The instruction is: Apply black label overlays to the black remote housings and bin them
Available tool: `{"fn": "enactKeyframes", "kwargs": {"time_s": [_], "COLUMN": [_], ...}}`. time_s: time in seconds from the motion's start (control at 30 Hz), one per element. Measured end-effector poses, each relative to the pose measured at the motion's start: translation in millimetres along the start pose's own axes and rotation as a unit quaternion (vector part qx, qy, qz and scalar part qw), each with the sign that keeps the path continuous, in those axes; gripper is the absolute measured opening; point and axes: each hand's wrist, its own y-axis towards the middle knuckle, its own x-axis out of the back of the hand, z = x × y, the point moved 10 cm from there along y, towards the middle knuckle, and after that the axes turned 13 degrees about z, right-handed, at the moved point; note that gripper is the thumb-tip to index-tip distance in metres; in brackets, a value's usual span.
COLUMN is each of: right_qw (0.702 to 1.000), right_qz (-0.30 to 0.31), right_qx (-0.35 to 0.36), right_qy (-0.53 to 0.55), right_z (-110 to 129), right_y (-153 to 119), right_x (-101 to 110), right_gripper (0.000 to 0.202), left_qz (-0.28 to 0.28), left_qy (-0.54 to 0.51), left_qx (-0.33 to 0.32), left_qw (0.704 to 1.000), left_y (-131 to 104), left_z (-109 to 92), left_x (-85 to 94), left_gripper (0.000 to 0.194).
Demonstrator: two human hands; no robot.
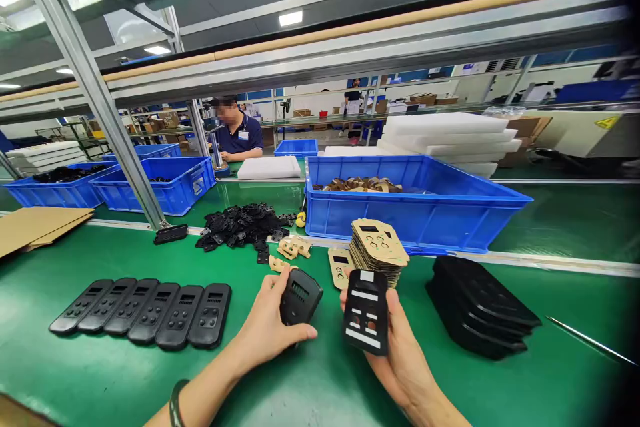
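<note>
Near the middle of the green table, my left hand is closed around a black plastic housing, tilted, with a slotted window near its top. To its right, my right hand grips a flat black panel that bears white strips and has small round spots. The two pieces are apart. Several black housings with buttons lie in a row at the left. Behind my right hand stands a stack of tan die-cut sheets. A few loose tan pieces lie behind my left hand.
A heap of small black parts lies behind the row. A large blue bin stands at the back, a stack of black shells and a metal rod at the right. A metal post rises at the left. A person sits across.
</note>
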Motion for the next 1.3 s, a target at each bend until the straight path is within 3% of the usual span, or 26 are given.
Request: {"fn": "enactKeyframes", "kwargs": {"time_s": [0.07, 0.2, 0.3, 0.5, 0.6, 0.7, 0.87, 1.13, 1.3], "right_qw": [1.0, 0.999, 0.999, 0.997, 0.997, 0.993, 0.953, 0.928, 0.91], "right_qz": [0.008, 0.025, 0.014, 0.037, 0.044, 0.05, 0.081, 0.111, 0.095], "right_qx": [-0.011, -0.02, -0.033, -0.049, -0.055, -0.05, -0.03, -0.042, -0.037], "right_qy": [0.01, 0.027, 0.032, 0.038, 0.012, -0.093, -0.292, -0.353, -0.401], "right_z": [-4, -10, -16, -24, -25, -22, -18, -22, -21], "right_y": [0, 2, 2, 1, 1, 2, 2, 2, 1], "right_x": [-1, -5, -4, -6, -8, -11, -18, -20, -18], "right_gripper": [0.055, 0.057, 0.057, 0.048, 0.037, 0.041, 0.039, 0.038, 0.04], "left_qz": [0.028, 0.069, 0.069, 0.054, 0.054, 0.059, 0.061, 0.071, 0.061], "left_qy": [-0.166, -0.47, -0.558, -0.62, -0.641, -0.65, -0.661, -0.656, -0.656], "left_qx": [-0.012, 0.028, 0.058, 0.083, 0.085, 0.08, 0.093, 0.097, 0.099], "left_qw": [0.986, 0.88, 0.825, 0.778, 0.761, 0.753, 0.742, 0.745, 0.746], "left_y": [7, 8, 3, -5, -6, -7, -9, -10, -11], "left_z": [8, 32, 42, 41, 38, 35, 38, 35, 36], "left_x": [-10.0, -36.4, -46.8, -55.1, -60.7, -65.9, -72.9, -75.9, -77.1], "left_gripper": [0.089, 0.077, 0.064, 0.051, 0.042, 0.036, 0.039, 0.035, 0.035]}}
